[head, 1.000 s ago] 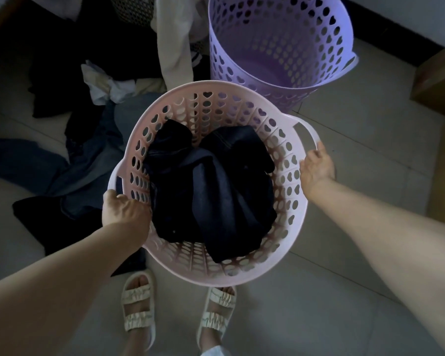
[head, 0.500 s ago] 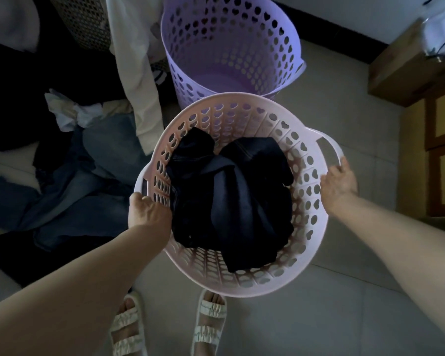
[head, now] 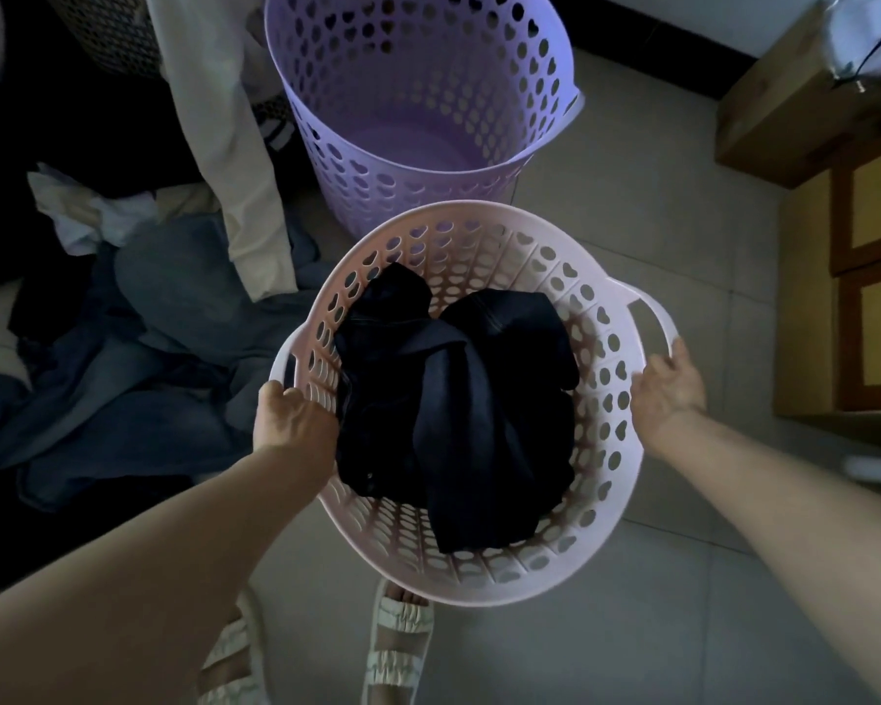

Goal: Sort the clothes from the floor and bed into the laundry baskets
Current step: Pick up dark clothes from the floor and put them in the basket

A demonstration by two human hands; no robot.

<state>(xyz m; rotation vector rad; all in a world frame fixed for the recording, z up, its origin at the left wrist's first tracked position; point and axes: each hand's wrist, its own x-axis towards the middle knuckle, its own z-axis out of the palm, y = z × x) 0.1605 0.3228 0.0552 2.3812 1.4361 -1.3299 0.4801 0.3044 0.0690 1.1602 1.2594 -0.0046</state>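
Observation:
A pale pink laundry basket (head: 484,231) with heart-shaped holes is held above the tiled floor, in front of me. Dark navy clothes (head: 453,399) lie bunched inside it. My left hand (head: 291,419) grips its left rim by the handle. My right hand (head: 670,386) grips the right rim just below the right handle. A taller purple basket (head: 540,124) stands empty on the floor just behind it. A pile of blue jeans and dark clothes (head: 138,358) covers the floor at the left, with white and cream pieces (head: 92,211) further back.
A long cream garment (head: 230,145) hangs down at the left of the purple basket. Wooden furniture (head: 845,277) stands at the right edge. My sandalled feet (head: 398,643) are under the pink basket. Bare tile lies to the right.
The pink basket, held in both hands, has shifted right and away from the clothes pile. The view has swung right, showing more of the wooden furniture.

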